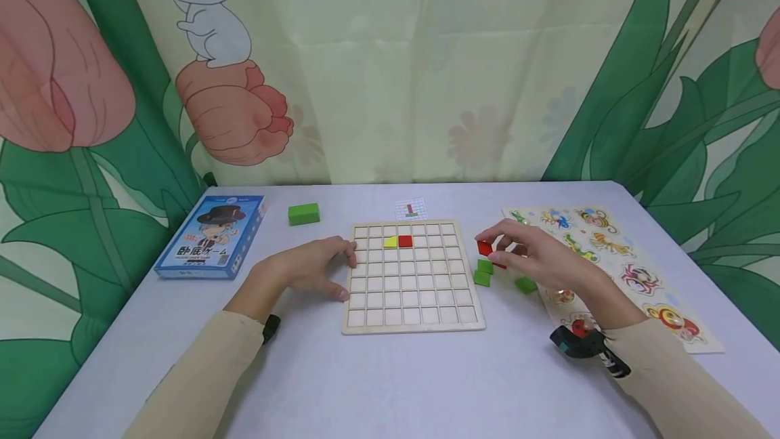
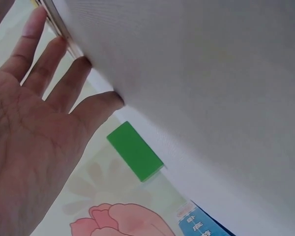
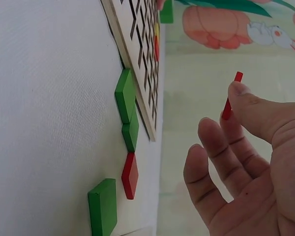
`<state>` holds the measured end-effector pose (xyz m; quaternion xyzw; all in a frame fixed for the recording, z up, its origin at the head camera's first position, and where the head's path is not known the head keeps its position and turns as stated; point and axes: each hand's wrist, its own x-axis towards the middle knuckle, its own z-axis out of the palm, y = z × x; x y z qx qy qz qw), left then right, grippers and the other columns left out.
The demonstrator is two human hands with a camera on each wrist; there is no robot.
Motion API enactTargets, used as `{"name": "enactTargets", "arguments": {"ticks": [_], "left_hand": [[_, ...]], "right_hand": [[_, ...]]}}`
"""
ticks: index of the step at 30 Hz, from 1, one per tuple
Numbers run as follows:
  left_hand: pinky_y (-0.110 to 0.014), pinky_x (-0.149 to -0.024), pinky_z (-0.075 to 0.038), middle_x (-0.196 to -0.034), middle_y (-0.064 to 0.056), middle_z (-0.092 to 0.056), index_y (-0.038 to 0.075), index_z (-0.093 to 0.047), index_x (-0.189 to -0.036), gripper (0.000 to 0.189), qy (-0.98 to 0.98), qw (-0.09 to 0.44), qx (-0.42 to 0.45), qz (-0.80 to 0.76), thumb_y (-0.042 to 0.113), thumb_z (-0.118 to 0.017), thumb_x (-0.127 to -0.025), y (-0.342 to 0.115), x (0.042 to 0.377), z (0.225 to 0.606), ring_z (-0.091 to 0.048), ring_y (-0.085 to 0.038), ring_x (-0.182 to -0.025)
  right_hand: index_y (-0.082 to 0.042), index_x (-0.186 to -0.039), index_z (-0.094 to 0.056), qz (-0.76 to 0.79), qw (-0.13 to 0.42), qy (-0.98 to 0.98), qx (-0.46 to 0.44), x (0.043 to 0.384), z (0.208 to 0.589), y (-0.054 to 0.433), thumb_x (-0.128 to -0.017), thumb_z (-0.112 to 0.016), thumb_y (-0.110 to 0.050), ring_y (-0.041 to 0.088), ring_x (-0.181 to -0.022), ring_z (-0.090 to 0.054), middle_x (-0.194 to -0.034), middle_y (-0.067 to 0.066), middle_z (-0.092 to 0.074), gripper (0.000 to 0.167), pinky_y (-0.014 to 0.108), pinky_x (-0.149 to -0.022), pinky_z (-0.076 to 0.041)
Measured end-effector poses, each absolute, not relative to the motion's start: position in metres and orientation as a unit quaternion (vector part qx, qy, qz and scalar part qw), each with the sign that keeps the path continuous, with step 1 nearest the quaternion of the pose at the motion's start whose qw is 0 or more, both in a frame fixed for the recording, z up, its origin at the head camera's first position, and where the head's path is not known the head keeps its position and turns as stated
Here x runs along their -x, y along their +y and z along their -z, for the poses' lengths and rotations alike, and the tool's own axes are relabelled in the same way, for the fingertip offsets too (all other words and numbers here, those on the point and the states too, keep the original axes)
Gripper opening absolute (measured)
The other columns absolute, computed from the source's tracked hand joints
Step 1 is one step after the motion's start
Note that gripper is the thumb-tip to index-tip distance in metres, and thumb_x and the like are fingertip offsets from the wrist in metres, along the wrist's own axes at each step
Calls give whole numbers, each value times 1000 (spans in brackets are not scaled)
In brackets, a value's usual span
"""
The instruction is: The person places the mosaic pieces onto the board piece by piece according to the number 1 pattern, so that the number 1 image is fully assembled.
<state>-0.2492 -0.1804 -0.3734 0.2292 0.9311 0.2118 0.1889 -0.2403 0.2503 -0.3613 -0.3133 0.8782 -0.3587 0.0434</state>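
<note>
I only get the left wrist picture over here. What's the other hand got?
Observer: The right hand pinches a red tile.
Operator: Ooh! Is anything red on the board too?
Observer: Yes, one red square sits in the grid, beside a yellow piece.
Operator: And what's lying near that right hand?
Observer: Three green blocks and another red piece, on the table.

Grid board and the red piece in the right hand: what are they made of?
Grid board: probably unpainted wood, matte; pale tan rim, brownish grid edges. Held red piece: painted wood or plastic, can't tell which; smooth, evenly coloured, crisp edges.
</note>
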Motion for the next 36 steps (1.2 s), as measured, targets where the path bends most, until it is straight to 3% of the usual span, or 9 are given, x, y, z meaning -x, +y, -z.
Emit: {"name": "enactTargets", "arguments": {"ticks": [11,26,36], "left_hand": [[-47,-126,-27,-162,-7,-41,23,-60,-114,51,931,189,-227,-215,31,-93,-76,-180,247,373,-31,-28,-154],[-47,-125,-27,-162,-7,-42,23,-60,-114,51,929,192,-230,-216,32,-93,-76,-178,247,372,-32,-28,-153],[-48,-125,-27,-163,-7,-41,23,-60,-115,51,930,194,-227,-216,31,-93,-76,-179,246,370,-31,-30,-154]], "right_hand": [[-12,-133,-64,385,53,866,315,245,361,237,-100,-67,-12,24,-97,-63,-117,2,-64,33,33,-70,-59],[-15,-132,-65,371,24,866,335,254,365,221,-101,-68,-15,18,-103,-63,-121,-2,-67,31,33,-85,-57],[-12,-133,-64,401,29,854,330,273,364,208,-101,-67,-13,21,-109,-64,-126,2,-66,32,43,-92,-56]]}}
